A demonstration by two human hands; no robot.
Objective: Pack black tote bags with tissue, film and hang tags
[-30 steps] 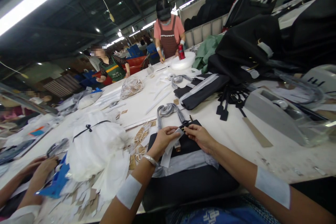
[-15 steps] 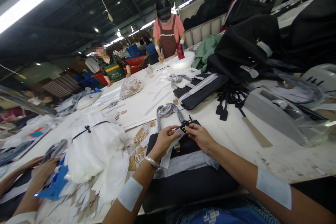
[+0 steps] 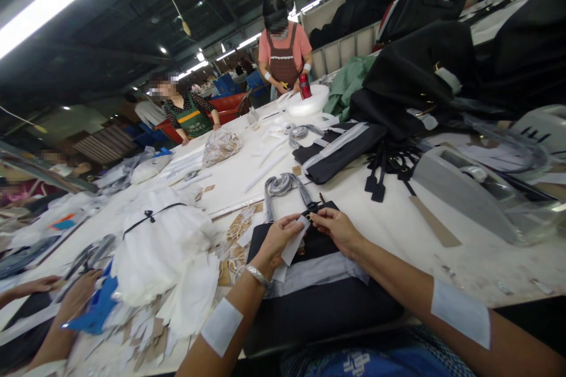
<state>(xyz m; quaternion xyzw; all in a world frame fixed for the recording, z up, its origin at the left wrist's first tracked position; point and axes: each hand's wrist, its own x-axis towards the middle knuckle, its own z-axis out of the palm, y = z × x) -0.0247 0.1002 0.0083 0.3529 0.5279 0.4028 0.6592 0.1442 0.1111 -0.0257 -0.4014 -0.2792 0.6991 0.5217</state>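
A black bag (image 3: 318,306) lies flat on the white table (image 3: 398,230) in front of me, with a grey lining strip across it. My left hand (image 3: 276,240) is closed, pinching a white paper strip (image 3: 294,241) at the bag's top edge. My right hand (image 3: 333,227) is closed on the small metal fitting at that same edge, right beside the left hand. A grey strap (image 3: 283,185) coils just beyond my fingers. White patches sit on both of my forearms.
A heap of white paper and brown tags (image 3: 163,253) lies to my left. A co-worker's hands (image 3: 75,300) work at a blue tray (image 3: 95,309). Black bags (image 3: 411,82) pile at the right, grey plastic-wrapped parts (image 3: 477,194) nearer. Two people stand at the table's far end.
My left hand has lifted the white strip a little off the bag. The co-worker's hands at the left have shifted lower. The person at the far end has raised their hands.
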